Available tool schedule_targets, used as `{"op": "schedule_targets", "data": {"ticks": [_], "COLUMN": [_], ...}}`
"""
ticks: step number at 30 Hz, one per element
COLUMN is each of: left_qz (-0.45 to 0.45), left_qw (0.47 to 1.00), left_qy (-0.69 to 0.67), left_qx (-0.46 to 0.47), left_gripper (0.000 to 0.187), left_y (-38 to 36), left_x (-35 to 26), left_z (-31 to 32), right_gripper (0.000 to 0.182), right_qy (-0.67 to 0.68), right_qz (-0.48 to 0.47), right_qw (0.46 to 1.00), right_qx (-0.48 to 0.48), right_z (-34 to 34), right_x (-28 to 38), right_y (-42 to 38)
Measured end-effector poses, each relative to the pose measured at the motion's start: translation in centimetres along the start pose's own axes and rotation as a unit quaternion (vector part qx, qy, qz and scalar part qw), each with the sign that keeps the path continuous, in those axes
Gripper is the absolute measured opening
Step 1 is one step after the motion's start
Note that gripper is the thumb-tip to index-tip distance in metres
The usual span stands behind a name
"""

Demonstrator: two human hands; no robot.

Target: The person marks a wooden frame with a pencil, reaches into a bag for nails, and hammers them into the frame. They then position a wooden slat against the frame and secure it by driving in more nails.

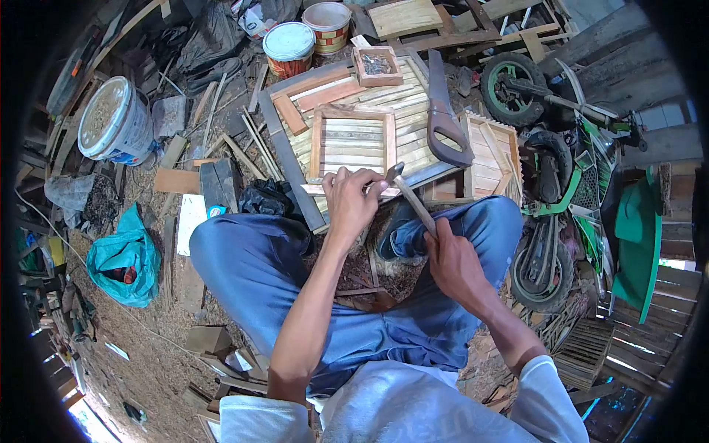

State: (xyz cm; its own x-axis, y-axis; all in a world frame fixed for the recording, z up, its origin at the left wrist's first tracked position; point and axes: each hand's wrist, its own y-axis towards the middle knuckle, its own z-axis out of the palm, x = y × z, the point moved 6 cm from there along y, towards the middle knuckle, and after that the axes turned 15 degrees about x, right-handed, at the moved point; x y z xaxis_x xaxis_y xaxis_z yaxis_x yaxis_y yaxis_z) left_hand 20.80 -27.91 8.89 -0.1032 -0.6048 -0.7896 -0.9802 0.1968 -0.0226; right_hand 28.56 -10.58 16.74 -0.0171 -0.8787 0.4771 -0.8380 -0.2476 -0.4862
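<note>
My right hand (447, 255) is closed round the wooden handle of a hammer (415, 203), whose head is up near the fingers of my left hand. My left hand (350, 193) presses on a thin light strip (315, 189) at the near side of a square wooden frame (316, 144); its thumb and fingers are pinched, and whatever they hold between them is too small to make out. The frame lies on a slatted wooden panel (413, 111). A handsaw (443, 125) rests on the panel's right part. Behind the frame stands a small wooden box (378, 66) of nails.
Two paint buckets (289, 49) (327, 26) stand behind the panel. At the left are a large white bucket (111, 122) and a teal sack (127, 255). A small green motorbike (583, 170) is at the right. Wood scraps cover the floor.
</note>
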Motion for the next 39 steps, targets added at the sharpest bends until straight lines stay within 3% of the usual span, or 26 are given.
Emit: {"op": "schedule_targets", "data": {"ticks": [6, 9, 12, 15, 21, 25, 28, 31, 34, 37, 39], "left_qz": [0.007, 0.002, -0.005, 0.003, 0.014, -0.001, 0.010, 0.010, 0.009, 0.016, 0.019], "left_qw": [1.000, 1.000, 1.000, 1.000, 1.000, 1.000, 1.000, 1.000, 1.000, 1.000, 1.000], "left_qy": [-0.011, -0.011, -0.002, -0.004, -0.007, -0.015, -0.008, -0.003, -0.011, -0.007, 0.006], "left_qx": [-0.004, 0.003, 0.006, 0.008, -0.006, 0.015, 0.003, 0.003, -0.004, -0.005, -0.009], "left_gripper": [0.014, 0.014, 0.013, 0.012, 0.013, 0.014, 0.015, 0.015, 0.015, 0.014, 0.014], "left_y": [-0.1, -0.2, -0.3, -0.2, 0.1, -0.1, -0.3, -0.3, -0.3, -0.1, -0.1], "left_x": [0.2, -0.2, -0.2, -0.2, -0.3, -0.3, -0.1, -0.2, 0.0, 0.1, 0.1], "left_z": [0.1, 0.0, -0.3, -0.1, -0.3, -0.2, 0.0, 0.1, -0.1, 0.4, 0.2], "right_gripper": [0.018, 0.019, 0.018, 0.018, 0.018, 0.019, 0.019, 0.018, 0.018, 0.018, 0.018], "right_qy": [0.038, 0.001, -0.006, 0.044, -0.017, 0.028, 0.061, -0.010, -0.018, 0.057, 0.058], "right_qz": [-0.024, 0.006, -0.021, -0.059, 0.000, -0.053, -0.041, 0.014, -0.007, -0.059, -0.038], "right_qw": [0.998, 1.000, 1.000, 0.995, 1.000, 0.996, 0.994, 1.000, 1.000, 0.993, 0.995], "right_qx": [-0.046, 0.001, -0.005, -0.061, 0.000, -0.066, -0.083, -0.007, -0.015, -0.088, -0.071], "right_z": [-0.4, 0.5, -0.8, -1.5, 0.4, -1.4, -0.9, 0.9, -0.3, -1.9, -0.5], "right_x": [1.0, -0.3, 1.1, 2.6, -0.2, 2.0, 1.6, -0.7, 0.4, 2.8, 1.5], "right_y": [-0.7, 0.2, -0.5, -1.6, -0.4, -1.9, -1.7, -0.2, -0.9, -2.0, -1.3]}}
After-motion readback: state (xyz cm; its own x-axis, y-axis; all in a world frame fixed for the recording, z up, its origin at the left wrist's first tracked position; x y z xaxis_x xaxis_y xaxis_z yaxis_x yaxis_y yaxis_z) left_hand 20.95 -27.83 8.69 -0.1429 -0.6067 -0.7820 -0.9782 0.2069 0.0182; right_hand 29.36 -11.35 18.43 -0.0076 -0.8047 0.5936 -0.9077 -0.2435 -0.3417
